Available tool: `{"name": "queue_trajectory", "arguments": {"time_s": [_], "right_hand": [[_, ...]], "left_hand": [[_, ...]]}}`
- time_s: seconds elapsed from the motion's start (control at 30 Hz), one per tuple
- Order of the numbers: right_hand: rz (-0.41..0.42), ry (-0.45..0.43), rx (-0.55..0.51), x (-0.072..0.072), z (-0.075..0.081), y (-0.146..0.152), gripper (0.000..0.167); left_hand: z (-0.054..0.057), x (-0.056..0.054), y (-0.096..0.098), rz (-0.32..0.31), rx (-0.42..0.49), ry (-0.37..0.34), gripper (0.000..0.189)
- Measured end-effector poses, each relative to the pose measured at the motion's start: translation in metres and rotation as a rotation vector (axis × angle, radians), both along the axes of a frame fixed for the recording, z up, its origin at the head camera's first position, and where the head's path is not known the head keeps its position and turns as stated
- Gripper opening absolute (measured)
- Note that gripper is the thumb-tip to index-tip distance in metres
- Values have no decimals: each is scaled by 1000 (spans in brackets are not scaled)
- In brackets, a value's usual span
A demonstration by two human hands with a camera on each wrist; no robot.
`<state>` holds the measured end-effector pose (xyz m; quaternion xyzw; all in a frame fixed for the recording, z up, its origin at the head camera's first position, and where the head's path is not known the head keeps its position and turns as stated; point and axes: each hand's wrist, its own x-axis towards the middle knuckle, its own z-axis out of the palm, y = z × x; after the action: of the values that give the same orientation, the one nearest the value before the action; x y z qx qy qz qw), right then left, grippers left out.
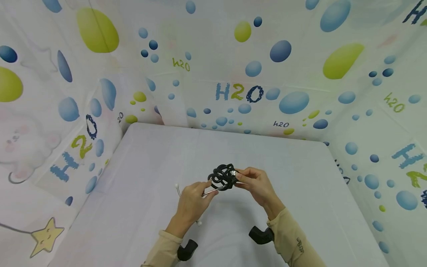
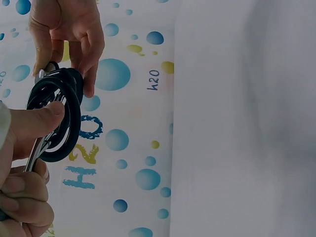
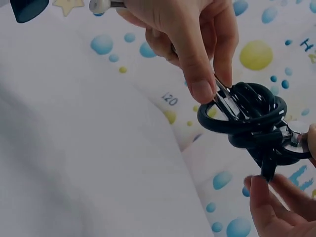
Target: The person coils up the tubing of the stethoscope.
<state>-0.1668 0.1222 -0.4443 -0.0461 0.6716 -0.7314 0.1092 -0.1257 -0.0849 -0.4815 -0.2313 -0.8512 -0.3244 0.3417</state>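
A stethoscope (image 1: 222, 177) is held up over the white table, its black tubing wound into a tight bundle. My left hand (image 1: 191, 202) grips its metal ear tubes, thumb on top and fingers curled beneath. White ear tips (image 1: 176, 185) stick out on the far side of that hand. On the other side, my right hand (image 1: 257, 185) pinches the bundle between thumb and fingers beside the shiny metal chest piece (image 3: 296, 142). In the left wrist view the coiled tubing (image 2: 74, 118) lies between both hands, and part of it is hidden by the left thumb (image 2: 42, 118).
A white-covered table (image 1: 160, 159) spreads beneath the hands. Behind and at the sides hang white sheets (image 1: 207, 55) printed with blue and green bubbles. Black elbow-shaped pieces (image 1: 261, 235) sit by both sleeves.
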Motion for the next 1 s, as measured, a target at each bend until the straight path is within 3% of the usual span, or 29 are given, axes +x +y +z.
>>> {"name": "queue_trajectory", "arguments": {"time_s": [0.17,0.37,0.6,0.7,1.0], "right_hand": [[38,-41,-52,-1,0,3,24],[45,-156,-109,-5,-3,7,5],[136,-239,-132,-11,-7,12,55],[175,-240,-152,-10,-7,13,55],[174,-206,-124,-7,-8,7,50]], "left_hand": [[1,0,0,-9,-8,-7,33],[3,2,0,-24,-10,-12,32],[4,3,2,-18,-24,3,33],[2,3,3,-18,-33,17,33],[3,2,3,-49,-38,2,35]]}}
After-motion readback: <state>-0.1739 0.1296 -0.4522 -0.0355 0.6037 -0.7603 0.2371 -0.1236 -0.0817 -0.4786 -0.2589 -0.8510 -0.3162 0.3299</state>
